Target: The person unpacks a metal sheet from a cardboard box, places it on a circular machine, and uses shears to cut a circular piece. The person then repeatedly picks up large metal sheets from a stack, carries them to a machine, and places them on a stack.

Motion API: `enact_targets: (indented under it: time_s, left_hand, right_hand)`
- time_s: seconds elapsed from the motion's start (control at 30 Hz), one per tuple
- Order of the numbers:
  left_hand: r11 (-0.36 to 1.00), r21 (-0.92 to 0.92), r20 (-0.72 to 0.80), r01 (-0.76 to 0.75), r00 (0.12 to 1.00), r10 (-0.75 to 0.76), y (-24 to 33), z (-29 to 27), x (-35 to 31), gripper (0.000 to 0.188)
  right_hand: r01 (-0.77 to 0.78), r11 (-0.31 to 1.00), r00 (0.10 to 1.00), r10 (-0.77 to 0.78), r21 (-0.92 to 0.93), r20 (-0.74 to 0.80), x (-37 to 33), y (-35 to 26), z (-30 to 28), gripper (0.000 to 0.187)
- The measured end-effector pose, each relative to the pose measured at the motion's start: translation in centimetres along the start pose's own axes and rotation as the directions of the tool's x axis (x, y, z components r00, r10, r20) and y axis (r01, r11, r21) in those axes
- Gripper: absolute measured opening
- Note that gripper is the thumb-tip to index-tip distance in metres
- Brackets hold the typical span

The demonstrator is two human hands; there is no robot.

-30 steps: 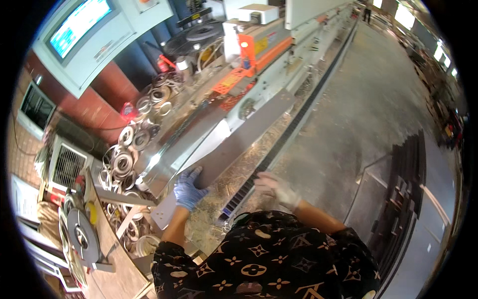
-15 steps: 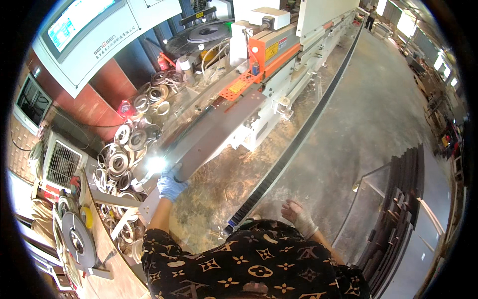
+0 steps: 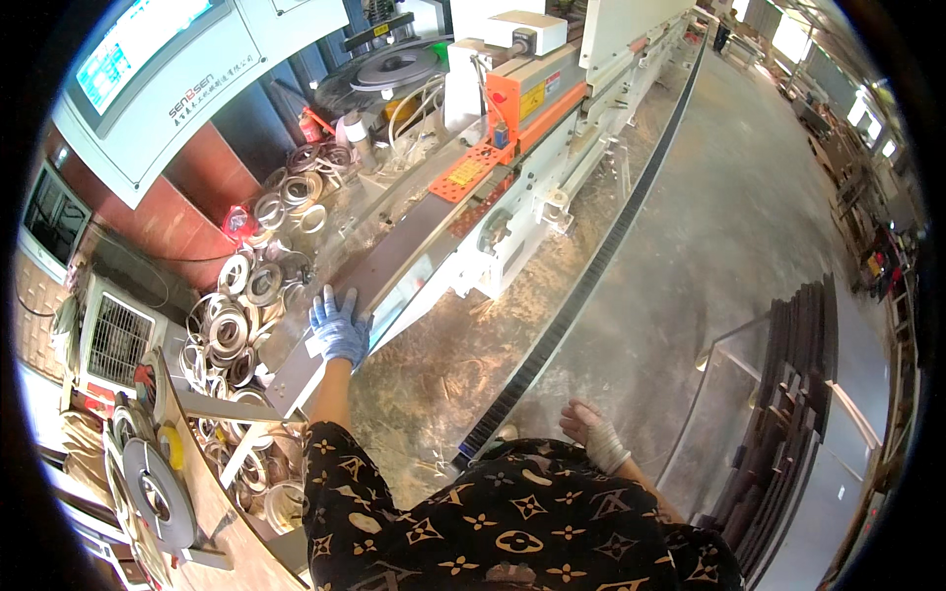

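Observation:
My left hand (image 3: 340, 328), in a blue glove, lies with fingers spread on the near end of a grey-brown board (image 3: 394, 250). The board rests lengthwise on the infeed of a long white machine (image 3: 512, 251). Its far end reaches the perforated orange guard (image 3: 467, 174); whether it passes beneath is unclear. Along the board's right side runs a pale, shiny strip (image 3: 406, 288). My right hand (image 3: 588, 433), in a whitish glove with bare-looking fingertips, hangs beside my body above the floor, its fingers loosely bent and nothing seen in them.
Rolls of edge banding (image 3: 230, 332) are heaped left of the machine. A control panel (image 3: 163, 84) overhangs at upper left. A long black-topped rail (image 3: 581, 286) runs along the floor on the right. Stacked dark boards (image 3: 788, 394) stand at far right. Another person (image 3: 724, 32) is far off.
The board has shifted left and sits narrower against the machine, uncovering the pale strip. My left hand has moved from its near edge to spread flat on top. My right hand barely moved.

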State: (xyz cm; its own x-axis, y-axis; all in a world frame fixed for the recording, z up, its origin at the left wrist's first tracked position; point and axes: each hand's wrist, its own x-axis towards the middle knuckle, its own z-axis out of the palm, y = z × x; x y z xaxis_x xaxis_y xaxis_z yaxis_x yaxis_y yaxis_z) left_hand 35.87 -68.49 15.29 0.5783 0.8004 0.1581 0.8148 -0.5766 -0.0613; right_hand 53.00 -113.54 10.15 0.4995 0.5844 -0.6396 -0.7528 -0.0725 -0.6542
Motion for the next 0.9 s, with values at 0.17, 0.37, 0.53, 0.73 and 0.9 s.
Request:
enact_targets:
  time_s: [0.17, 0.37, 0.53, 0.73, 0.9]
  left_hand:
    - [0.999, -0.031, 0.076, 0.04, 0.996, -0.038, -0.5, -0.1, -0.3, 0.063]
    - [0.947, -0.058, -0.024, 0.315, 0.948, -0.317, -5.7, -3.6, -5.9, 0.083]
    - [0.855, -0.082, 0.026, 0.512, 0.859, -0.511, -10.5, -0.3, -9.8, 0.077]
    - [0.854, -0.047, -0.049, 0.518, 0.853, -0.52, -10.2, 0.3, -9.8, 0.07]
    - [0.822, -0.105, -0.052, 0.56, 0.822, -0.567, -7.4, -0.3, -7.7, 0.069]
  right_hand:
    - [-0.015, 0.998, 1.0, 0.015, -0.053, 0.015, 0.7, 0.3, 0.7, 0.047]
    - [0.041, 0.998, 0.999, -0.043, -0.043, -0.026, 0.9, -0.5, 0.7, 0.039]
    - [-0.006, 1.0, 0.999, 0.006, -0.008, -0.039, 1.5, 0.2, 0.0, 0.04]
    - [0.001, 0.998, 1.0, -0.001, -0.063, 0.003, 1.7, -1.1, 1.7, 0.047]
    - [0.033, 0.999, 0.998, -0.031, 0.032, -0.051, 1.4, -0.5, 0.6, 0.039]
